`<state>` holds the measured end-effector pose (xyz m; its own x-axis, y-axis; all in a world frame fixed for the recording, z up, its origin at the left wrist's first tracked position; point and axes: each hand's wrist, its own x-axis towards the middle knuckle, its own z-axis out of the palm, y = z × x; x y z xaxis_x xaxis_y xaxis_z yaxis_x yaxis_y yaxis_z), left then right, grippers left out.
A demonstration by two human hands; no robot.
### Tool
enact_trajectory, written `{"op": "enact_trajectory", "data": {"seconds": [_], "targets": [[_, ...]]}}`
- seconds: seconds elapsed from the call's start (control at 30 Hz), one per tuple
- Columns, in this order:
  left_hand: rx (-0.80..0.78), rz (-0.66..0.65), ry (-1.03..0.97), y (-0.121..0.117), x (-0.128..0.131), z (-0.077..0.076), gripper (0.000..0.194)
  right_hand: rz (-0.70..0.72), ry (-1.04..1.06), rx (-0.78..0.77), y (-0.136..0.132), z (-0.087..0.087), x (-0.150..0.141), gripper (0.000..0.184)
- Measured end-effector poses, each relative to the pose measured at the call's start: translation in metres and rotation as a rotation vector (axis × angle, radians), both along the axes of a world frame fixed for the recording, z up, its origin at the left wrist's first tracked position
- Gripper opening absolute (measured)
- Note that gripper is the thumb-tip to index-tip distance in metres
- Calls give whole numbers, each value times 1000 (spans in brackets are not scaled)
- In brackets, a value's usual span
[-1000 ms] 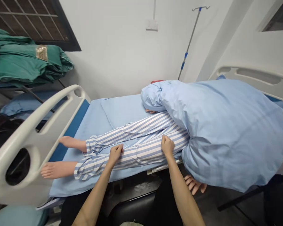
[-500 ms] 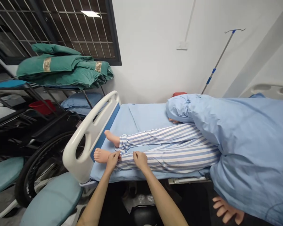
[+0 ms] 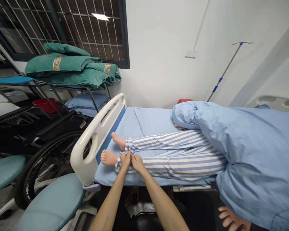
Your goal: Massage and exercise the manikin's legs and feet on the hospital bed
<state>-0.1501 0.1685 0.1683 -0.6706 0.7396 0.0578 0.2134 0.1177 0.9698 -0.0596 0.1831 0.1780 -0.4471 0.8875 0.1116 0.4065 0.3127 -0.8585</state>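
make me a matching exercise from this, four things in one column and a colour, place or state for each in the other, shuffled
Things
1. trousers
2. bucket
3. folded bedding
4. pole

Matches
A. hooks at the top, blue bands lower down
B. green with patterned strips
C. touched by the left hand and right hand
D. plain red

Pairs: 1-C; 2-D; 3-B; 4-A

No text can be read; 1 pale label [image 3: 83, 124] on the wheelchair [image 3: 54, 124], left of the left grip [image 3: 125, 161], is too small.
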Motion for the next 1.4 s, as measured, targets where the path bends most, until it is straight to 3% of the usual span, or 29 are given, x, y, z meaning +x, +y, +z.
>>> {"op": "enact_trajectory", "data": {"seconds": [0.17,0.4,0.57,1.0,1.13,1.27,1.4], "targets": [[52,41,-116,5,3,-20,42,-31,-62,110,-4,-2,6,39],[127,-13,-171,3,8,-7,44,-61,-78,88,0,-14,3,41],[47,37,13,4,15,-13,41,-98,18,106,2,-12,10,42],[56,-14,-22,22,22,-4,38,-68,44,-21,8,-3,26,36],[-11,-107,20,22,29,-8,36,-94,95,-8,9,0,35,36],[21,-64,16,21,38,-9,37,-97,82,-10,12,-3,44,36],[-24,-157,93,21,49,-11,42,-132,128,19,14,-9,48,39]]}}
